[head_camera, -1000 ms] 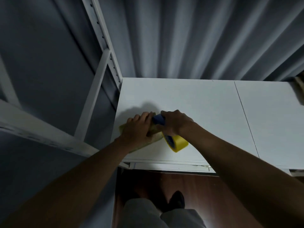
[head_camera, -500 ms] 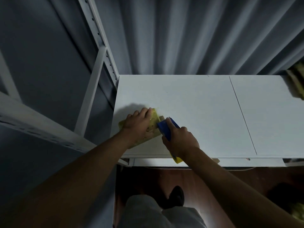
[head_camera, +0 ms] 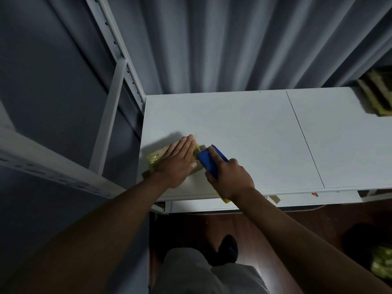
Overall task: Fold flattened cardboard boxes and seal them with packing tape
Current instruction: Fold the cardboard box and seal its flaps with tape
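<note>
White worktop [head_camera: 244, 128]: small cardboard box [head_camera: 163, 154] with yellow tape, left hand [head_camera: 178, 161] pressed flat on it; right hand [head_camera: 230, 177] gripping blue tape dispenser [head_camera: 209, 161] just beside the box. Stacked flat cardboard [head_camera: 376, 95] at far right edge.

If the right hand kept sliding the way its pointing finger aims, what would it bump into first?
Past the blue tape dispenser the right hand grips, only bare white table, then probably the grey curtain; depth is unclear.

Box [head_camera: 158, 159] on table [head_camera: 244, 128], dispenser [head_camera: 209, 161] beside
</note>
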